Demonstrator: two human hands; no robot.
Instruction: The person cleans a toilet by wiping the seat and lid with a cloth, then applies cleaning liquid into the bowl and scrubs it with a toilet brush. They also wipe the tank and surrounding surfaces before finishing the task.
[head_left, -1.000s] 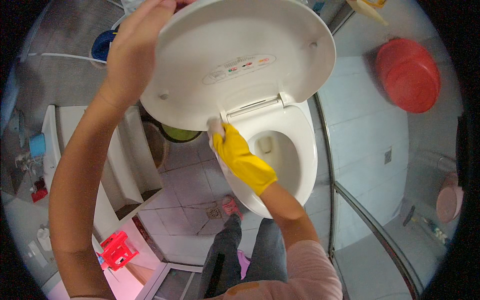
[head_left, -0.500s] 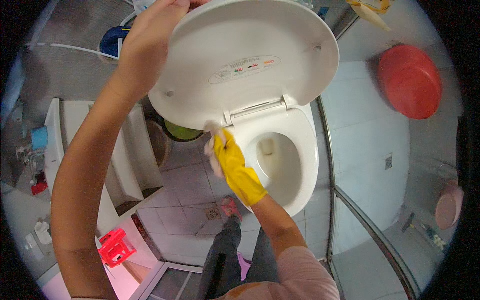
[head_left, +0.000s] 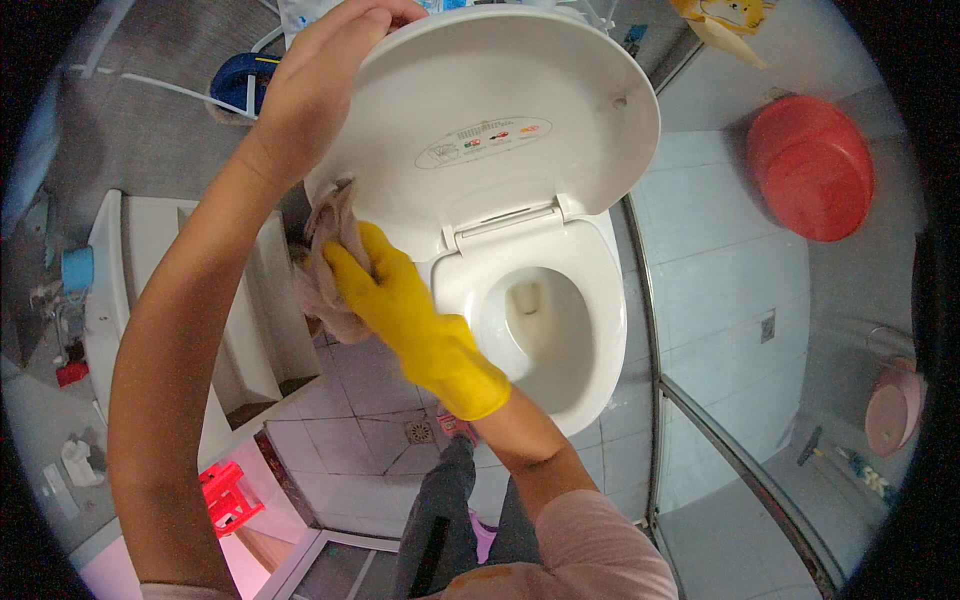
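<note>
One left hand, one right hand, two hands in all; one glove, one cloth, one toilet
Also in view: one lid, one label, two floor drains, two basins, one red, one pink, one stool, two legs and one shoe.

Hands, raised toilet lid, seemingly cloth
</note>
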